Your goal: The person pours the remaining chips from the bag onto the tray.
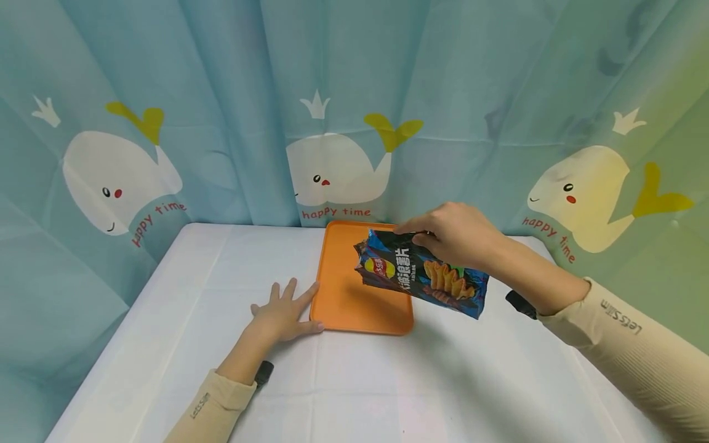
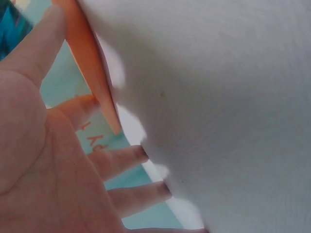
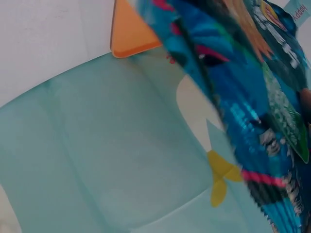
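My right hand [image 1: 456,231] pinches a dark blue bag of potato chips [image 1: 388,267] along its upper side. The bag is held in the air, its jagged left end over an orange tray [image 1: 354,311] and its right end past the tray's side. Blue foil of the bag fills the right part of the right wrist view, with a fingertip at the edge. With fingers spread, my left hand [image 1: 282,314] rests at the tray's near left corner. In the left wrist view its thumb and index finger lie against the tray's orange rim [image 2: 90,58].
The tray lies on a white-covered table [image 1: 354,381]. Behind the table hangs a light blue curtain [image 1: 232,111] printed with white whales, close to the tray's far edge. A black strap [image 1: 264,373] shows at the left wrist, another [image 1: 520,304] at the right.
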A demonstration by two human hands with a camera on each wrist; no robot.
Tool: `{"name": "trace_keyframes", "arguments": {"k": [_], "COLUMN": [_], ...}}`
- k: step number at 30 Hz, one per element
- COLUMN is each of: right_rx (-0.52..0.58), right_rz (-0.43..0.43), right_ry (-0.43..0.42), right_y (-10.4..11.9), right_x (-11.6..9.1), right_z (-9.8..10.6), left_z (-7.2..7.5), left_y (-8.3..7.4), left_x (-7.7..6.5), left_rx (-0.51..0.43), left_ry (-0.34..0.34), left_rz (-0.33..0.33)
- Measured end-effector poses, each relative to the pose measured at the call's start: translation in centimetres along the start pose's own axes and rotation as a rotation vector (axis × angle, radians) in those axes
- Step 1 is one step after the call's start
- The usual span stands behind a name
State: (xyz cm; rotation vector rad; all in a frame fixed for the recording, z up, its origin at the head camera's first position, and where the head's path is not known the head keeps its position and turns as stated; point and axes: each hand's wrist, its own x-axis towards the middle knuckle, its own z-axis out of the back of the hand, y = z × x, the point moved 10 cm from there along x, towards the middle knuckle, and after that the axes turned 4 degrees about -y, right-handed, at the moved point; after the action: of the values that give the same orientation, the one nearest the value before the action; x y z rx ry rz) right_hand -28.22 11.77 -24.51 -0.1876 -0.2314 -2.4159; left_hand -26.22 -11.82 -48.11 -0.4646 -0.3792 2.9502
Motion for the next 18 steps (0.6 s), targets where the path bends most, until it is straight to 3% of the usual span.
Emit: {"name": "trace_keyframes", "arguments": {"k": [18], "right_rx": [-0.044], "right_rz": [0.008], "right_ry": [0.028], "right_y": [0.11], "right_x": [0.29], "right_z": [-0.33], "left_z": [0.09], "left_y": [-0.1], "left_x": [-0.05], "left_rx": [-0.001], "left_ry": [-0.003], "left_rz": [-0.004]}}
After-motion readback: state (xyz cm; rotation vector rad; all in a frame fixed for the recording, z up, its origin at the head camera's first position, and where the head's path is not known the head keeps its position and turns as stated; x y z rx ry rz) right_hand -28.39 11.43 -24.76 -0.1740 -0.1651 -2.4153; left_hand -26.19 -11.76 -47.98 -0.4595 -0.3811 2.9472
